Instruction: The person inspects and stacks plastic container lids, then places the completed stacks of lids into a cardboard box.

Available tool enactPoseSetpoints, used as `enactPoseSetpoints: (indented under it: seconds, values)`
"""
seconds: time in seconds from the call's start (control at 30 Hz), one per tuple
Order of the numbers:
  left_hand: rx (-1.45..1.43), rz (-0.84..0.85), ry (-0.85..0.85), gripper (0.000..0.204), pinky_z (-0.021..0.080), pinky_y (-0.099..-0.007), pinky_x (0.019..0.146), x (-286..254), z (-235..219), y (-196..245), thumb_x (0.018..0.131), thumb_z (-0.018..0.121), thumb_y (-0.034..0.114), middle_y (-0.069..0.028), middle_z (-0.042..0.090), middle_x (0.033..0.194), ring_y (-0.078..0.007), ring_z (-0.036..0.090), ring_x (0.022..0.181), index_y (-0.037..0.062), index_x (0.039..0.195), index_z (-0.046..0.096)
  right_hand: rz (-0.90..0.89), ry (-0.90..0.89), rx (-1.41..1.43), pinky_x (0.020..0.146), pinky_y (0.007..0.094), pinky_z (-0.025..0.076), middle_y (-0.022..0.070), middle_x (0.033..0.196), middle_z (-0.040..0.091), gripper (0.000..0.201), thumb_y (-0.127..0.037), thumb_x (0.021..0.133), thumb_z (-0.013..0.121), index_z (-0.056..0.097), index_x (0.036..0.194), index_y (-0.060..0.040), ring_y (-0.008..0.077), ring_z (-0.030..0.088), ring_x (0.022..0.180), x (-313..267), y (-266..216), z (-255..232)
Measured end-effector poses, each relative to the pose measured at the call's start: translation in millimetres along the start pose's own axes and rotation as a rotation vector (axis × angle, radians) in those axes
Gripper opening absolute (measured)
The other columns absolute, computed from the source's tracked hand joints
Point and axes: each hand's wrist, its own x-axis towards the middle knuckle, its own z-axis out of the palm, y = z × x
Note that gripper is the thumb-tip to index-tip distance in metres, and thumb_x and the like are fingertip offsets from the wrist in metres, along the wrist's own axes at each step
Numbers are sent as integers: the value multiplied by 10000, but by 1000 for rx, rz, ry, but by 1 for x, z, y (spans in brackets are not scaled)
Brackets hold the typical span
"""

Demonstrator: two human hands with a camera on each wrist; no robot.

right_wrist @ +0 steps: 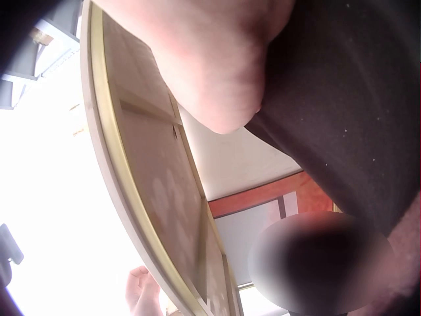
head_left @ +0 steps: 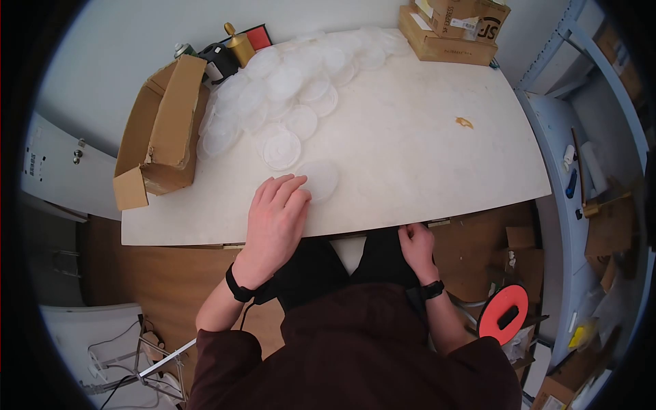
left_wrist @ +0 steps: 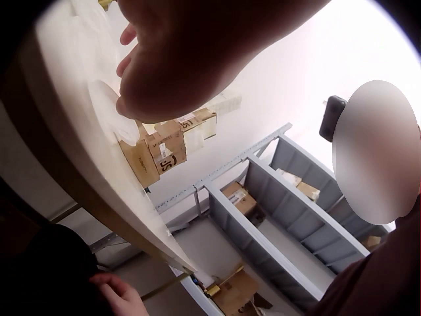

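Note:
My left hand is over the table's front edge and pinches the rim of a round, translucent plastic lid between thumb and fingers. In the left wrist view the lid shows beside the thumb, close over the tabletop. Just beyond the hand lies another lid with a ringed rim. Behind it spreads a big loose heap of the same lids. My right hand rests on the dark trouser leg by the table edge, fingers loosely curled and holding nothing.
An opened cardboard box stands at the table's left end, with a gold-coloured container and a black bottle behind it. Cardboard boxes sit at the back right. A brownish scrap lies on the white tabletop. Metal shelving borders the right.

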Motion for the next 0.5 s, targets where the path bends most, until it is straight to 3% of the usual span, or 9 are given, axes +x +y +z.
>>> enactPoseSetpoints:
  seconds: [0.23,0.37,0.5]
  values:
    - [-135,-118,-36,240,542,-538,1146,-2,13,3,963,842,152,-245,675,1524,-464,636,1398,26,1098,689,23,-9,-4,668,538,569,223,782,737,319,-248,1018,798,712,836,-1,454,738,738,0,2,-1]
    - [-189,-171,-54,322,543,-534,1134,1,13,4,944,883,213,-274,657,1542,-469,638,1383,16,1075,665,-8,16,19,648,522,547,216,755,717,298,-215,1016,788,704,846,14,438,718,698,0,0,1]
    - [-147,-172,-86,423,566,-509,1067,-4,16,9,890,945,265,-239,676,1510,-442,676,1287,22,1073,651,-15,35,24,632,503,529,209,732,702,275,-187,1014,780,699,859,26,417,707,666,0,3,2]
